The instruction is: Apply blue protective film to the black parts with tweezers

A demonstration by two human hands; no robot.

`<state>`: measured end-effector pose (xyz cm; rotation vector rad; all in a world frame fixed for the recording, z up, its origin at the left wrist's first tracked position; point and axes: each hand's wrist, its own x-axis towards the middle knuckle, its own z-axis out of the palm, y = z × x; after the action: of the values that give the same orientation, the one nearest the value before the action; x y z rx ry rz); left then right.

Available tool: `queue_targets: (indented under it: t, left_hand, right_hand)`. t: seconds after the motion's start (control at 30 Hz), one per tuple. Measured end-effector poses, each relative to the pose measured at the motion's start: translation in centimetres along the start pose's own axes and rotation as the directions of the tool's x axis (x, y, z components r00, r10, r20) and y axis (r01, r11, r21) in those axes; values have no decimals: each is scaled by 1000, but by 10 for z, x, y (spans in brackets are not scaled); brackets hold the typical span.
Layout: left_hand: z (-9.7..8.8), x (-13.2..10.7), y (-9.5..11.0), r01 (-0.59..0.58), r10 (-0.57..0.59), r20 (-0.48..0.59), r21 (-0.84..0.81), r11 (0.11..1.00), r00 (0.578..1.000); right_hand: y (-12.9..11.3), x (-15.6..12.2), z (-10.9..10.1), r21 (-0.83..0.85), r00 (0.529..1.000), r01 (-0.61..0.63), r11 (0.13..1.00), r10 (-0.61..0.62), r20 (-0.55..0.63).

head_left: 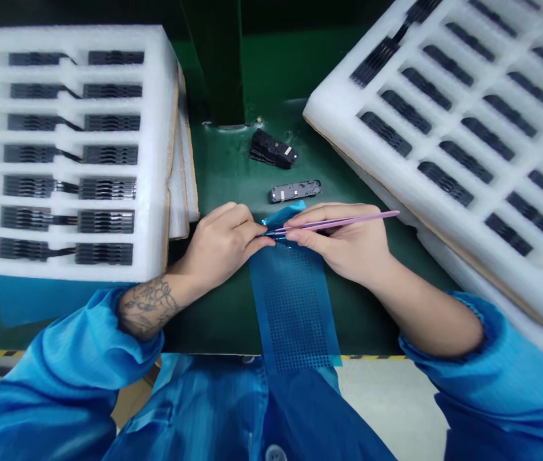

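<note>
My right hand (351, 240) is closed around pink tweezers (348, 220), whose tips point left toward my other hand. My left hand (226, 240) has thumb and fingers pinched at the upper part of a blue perforated sheet (295, 307). The sheet hangs over the table's front edge, and its top is bent up and shiny between my hands. Whether a small piece sits at the tweezer tips is hidden by my fingers. Just beyond lies a single black plastic part (295, 191), flat on the table. Behind it is a fanned stack of similar black parts (273, 150).
A white foam tray (153, 160) with rows of black parts stands at the left. Another foam tray (333, 102) sits angled at the right, on further layers. A green post (214, 64) rises at the back of the green table (218, 307). Blue film (31, 301) lies at front left.
</note>
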<state>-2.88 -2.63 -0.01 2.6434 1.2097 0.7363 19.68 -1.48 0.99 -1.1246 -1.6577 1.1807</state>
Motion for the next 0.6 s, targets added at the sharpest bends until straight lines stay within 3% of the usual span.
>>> queue_targets:
  t: [0.6]
  left_hand:
    - [1,0,-1,13,-12,15,-15,1000,1000]
  right_hand:
    - [0,0,2,20,999,26,999,-26,22]
